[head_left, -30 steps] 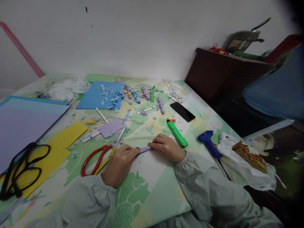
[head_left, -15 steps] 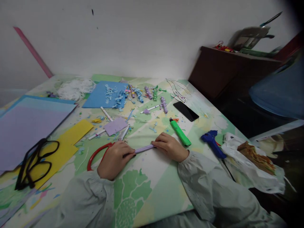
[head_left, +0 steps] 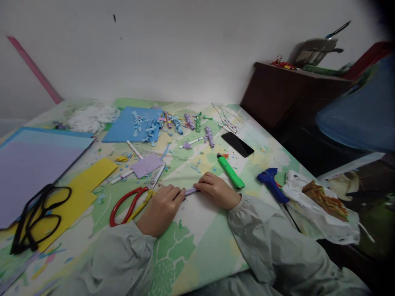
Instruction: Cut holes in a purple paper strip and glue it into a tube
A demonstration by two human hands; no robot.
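A thin roll of lilac paper (head_left: 190, 191) lies low over the tablecloth, pinched at both ends. My left hand (head_left: 163, 207) closes its fingers round the left end, and my right hand (head_left: 216, 190) grips the right end. Only a short stretch of the roll shows between them. Scissors (head_left: 128, 205) with red and yellow handles rest beside my left hand, blades pointing away. Just beyond them a small lilac paper piece (head_left: 147, 165) lies over white sticks. A green box cutter (head_left: 231, 171) lies beyond my right hand.
Blue glue gun (head_left: 271, 183), a plastic bag with food (head_left: 325, 200) and a black phone (head_left: 237, 144) lie on the right. Black glasses (head_left: 40, 216) rest on yellow paper at left, near lilac sheets (head_left: 40, 164). Fringed paper rolls (head_left: 209, 136) and a blue sheet (head_left: 120, 127) lie farther back.
My left hand has slid right along the lilac roll, closer to my right hand, baring more of the scissors' handles. The whole view has shifted slightly.
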